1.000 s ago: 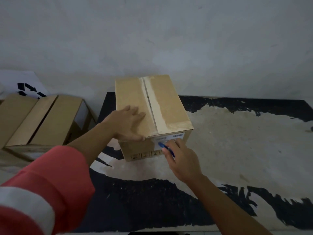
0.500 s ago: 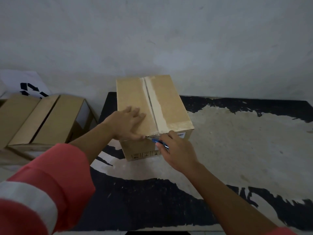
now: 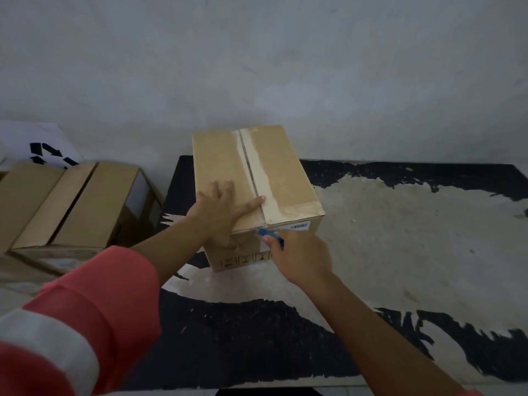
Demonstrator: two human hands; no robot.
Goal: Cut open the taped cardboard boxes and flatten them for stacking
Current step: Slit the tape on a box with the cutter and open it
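**packer_dan:** Left hand (image 3: 221, 215) is flat with fingers spread on the left flap, pressing down near the near edge. Its thumb reaches right and touches the seam. Right hand (image 3: 300, 255) is curled tight round the knife. Anything here look sketchy to you?

**tapegoblin:** Yeah, a few things, biggest first. The black table with worn pale patches (image 3: 400, 224) looks slick to me. The brown cardboard box (image 3: 283, 178) sits at its far left, close to the wall. One flat palm is all that pins it, so I reckon a hard push could skid it away mid-cut.

**packer_dan:** And the tape?

**tapegoblin:** The pale tape strip (image 3: 264, 172) runs near to far down the middle and folds over the near edge. It looks wrinkly there, so the blade might snag and then jump.

The blue-handled cutter (image 3: 270, 235) has its tip right at that near top edge, on the seam. That thumb lies directly in the line of the cut. If the knife jerks forward, that's where it lands, so I'd tuck the thumb left first.

Can't see how much blade is out. Too much and it digs into whatever's inside.

Smallest gripe: the white barcode label (image 3: 300, 226) is just right of the tip. A slip sideways would slice it.
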